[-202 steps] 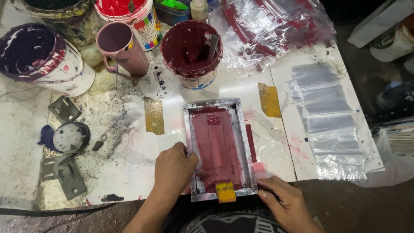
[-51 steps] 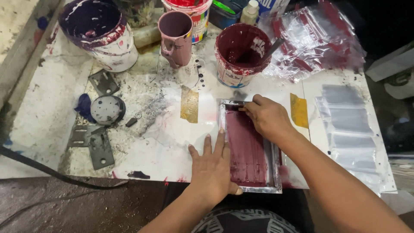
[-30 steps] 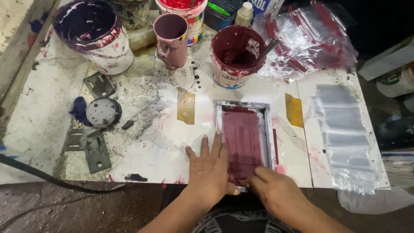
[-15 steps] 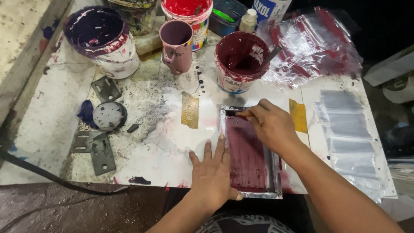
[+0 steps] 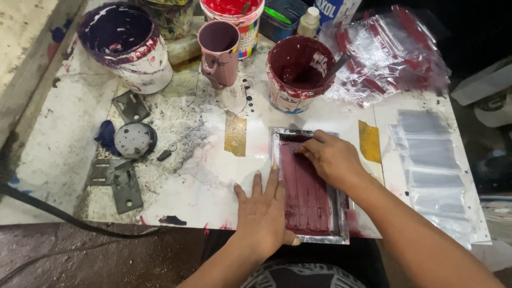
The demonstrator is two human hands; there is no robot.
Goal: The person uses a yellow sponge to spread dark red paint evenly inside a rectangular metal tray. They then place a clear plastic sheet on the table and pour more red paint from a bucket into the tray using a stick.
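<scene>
A small metal-framed printing screen [image 5: 288, 133] lies on the white table, its mesh coated in maroon ink [image 5: 309, 197]. My left hand [image 5: 264, 210] lies flat with fingers spread, its thumb side pressing on the frame's near left edge. My right hand [image 5: 330, 157] is at the far end of the screen, fingers curled down onto the mesh around a small squeegee that the hand mostly hides.
A maroon ink bucket [image 5: 296, 72], a pink mug [image 5: 220, 50], a purple bucket [image 5: 128, 45] and a red bucket [image 5: 232, 16] stand at the back. Printed pouches [image 5: 389, 53] are piled at the back right, clear pouches [image 5: 432, 154] lie at the right. Metal hinges [image 5: 120, 181] and a cable [image 5: 53, 213] are at the left.
My right hand went from the screen's near end a second ago to its far end and stays there. My left hand has kept its place on the frame.
</scene>
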